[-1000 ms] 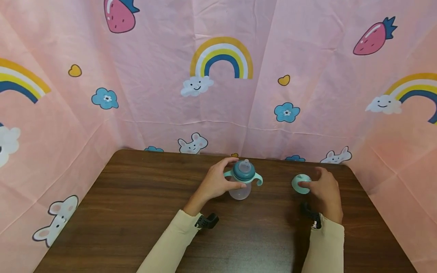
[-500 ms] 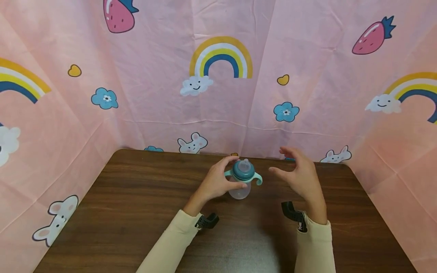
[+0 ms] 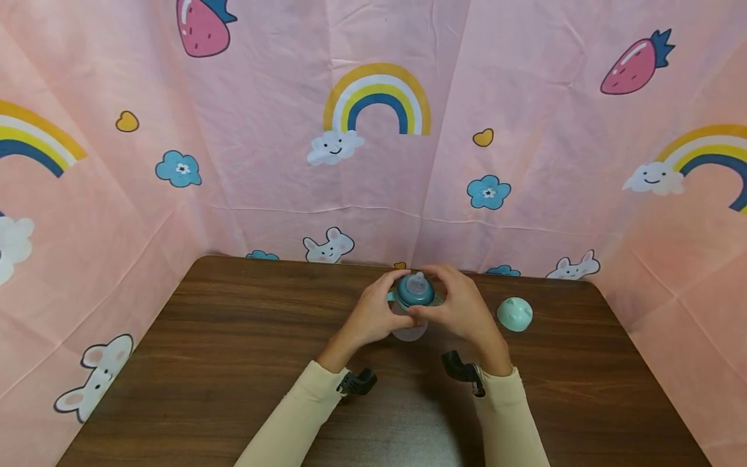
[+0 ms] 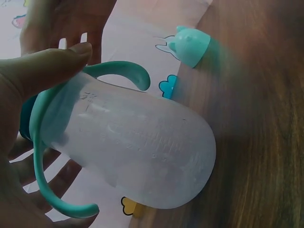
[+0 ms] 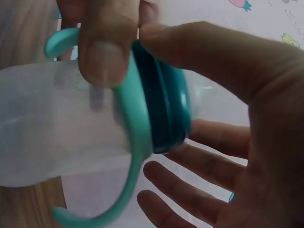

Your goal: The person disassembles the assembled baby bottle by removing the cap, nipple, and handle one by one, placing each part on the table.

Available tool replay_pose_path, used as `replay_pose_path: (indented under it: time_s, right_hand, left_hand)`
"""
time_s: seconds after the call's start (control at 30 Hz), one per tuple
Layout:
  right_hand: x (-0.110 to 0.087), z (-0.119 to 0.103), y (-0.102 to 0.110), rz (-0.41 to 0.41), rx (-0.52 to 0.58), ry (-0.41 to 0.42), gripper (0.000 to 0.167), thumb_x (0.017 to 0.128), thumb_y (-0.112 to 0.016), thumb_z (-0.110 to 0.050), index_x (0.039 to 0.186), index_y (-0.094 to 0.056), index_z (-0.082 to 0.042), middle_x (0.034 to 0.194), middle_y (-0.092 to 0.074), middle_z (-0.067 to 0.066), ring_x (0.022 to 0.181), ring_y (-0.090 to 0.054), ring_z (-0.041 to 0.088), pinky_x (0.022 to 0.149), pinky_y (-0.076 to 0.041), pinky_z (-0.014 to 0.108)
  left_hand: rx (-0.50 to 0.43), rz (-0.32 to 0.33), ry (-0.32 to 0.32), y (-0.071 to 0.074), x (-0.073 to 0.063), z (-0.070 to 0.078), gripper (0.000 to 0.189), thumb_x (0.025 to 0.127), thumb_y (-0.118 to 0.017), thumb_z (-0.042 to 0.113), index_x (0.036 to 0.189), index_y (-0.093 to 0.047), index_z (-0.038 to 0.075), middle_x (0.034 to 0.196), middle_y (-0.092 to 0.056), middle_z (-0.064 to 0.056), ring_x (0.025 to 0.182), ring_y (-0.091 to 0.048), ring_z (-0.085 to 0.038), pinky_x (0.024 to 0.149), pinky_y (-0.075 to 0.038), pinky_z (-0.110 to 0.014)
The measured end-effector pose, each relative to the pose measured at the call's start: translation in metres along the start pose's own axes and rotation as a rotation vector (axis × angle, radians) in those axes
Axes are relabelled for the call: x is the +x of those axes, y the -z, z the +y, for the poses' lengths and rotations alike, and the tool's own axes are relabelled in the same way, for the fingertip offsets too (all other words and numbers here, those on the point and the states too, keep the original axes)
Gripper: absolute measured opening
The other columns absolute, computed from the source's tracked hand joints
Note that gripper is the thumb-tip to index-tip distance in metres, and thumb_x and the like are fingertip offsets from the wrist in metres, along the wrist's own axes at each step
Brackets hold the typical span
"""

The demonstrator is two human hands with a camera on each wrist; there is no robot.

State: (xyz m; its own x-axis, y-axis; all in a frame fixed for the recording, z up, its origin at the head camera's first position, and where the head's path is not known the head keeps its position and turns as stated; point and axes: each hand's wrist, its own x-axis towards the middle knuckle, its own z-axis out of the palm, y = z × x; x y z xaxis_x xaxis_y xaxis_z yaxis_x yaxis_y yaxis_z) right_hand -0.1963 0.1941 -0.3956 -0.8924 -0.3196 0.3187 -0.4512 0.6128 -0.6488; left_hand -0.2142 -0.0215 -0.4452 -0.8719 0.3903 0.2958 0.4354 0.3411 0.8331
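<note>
A baby bottle [image 4: 137, 137] with a clear body stands upright on the table in the head view. It has a mint two-handled ring [image 5: 137, 116], a dark teal collar [image 5: 173, 104] and a clear teat [image 3: 417, 284]. My left hand [image 3: 375, 309] holds the bottle from the left, its thumb across the front near the handle ring. From the right, my right hand [image 3: 462, 303] grips the collar, thumb in front and fingers round the far side. A mint domed cap [image 3: 515, 314] with small bumps sits on the table to the right, apart from both hands.
The dark wood table [image 3: 245, 363] ends at a pink printed cloth [image 3: 262, 162] behind and at both sides. Each wrist wears a black strap with a camera mount.
My right hand has left the mint cap and moved left to the bottle's collar. The cap stays where it was. My left hand keeps its hold on the bottle.
</note>
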Motion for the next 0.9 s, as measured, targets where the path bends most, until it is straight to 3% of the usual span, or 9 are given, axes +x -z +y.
replay_pose_path:
  time_s: [0.27,0.63,0.9]
  right_hand:
    - [0.001,-0.001,-0.006,0.000,-0.012,-0.010,0.072,0.082,-0.100,-0.026,0.143,-0.069,-0.005,0.131,-0.070,0.012,0.115,-0.067,0.031,0.098,-0.057,0.055]
    - [0.002,0.000,-0.008,0.002,-0.036,-0.015,0.069,0.083,-0.099,-0.028,0.140,-0.071,-0.003,0.130,-0.070,0.011,0.113,-0.067,0.031,0.096,-0.057,0.054]
    - [0.003,-0.003,-0.009,0.000,-0.036,-0.025,0.072,0.082,-0.100,-0.029,0.142,-0.069,-0.001,0.133,-0.069,0.013,0.118,-0.067,0.034,0.100,-0.056,0.057]
  left_hand:
    - [0.030,0.022,-0.016,-0.005,0.000,-0.002,0.091,0.083,-0.100,0.024,0.157,-0.052,0.004,0.151,-0.062,-0.016,0.135,-0.062,-0.034,0.114,-0.049,-0.057]
    - [0.048,0.050,0.012,-0.011,0.000,-0.002,0.087,0.083,-0.100,0.026,0.155,-0.055,0.004,0.148,-0.064,-0.017,0.132,-0.064,-0.036,0.112,-0.050,-0.058]
    - [0.112,0.086,0.061,-0.017,-0.001,-0.001,0.085,0.085,-0.098,0.029,0.155,-0.055,0.004,0.144,-0.066,-0.020,0.130,-0.065,-0.040,0.109,-0.051,-0.062]
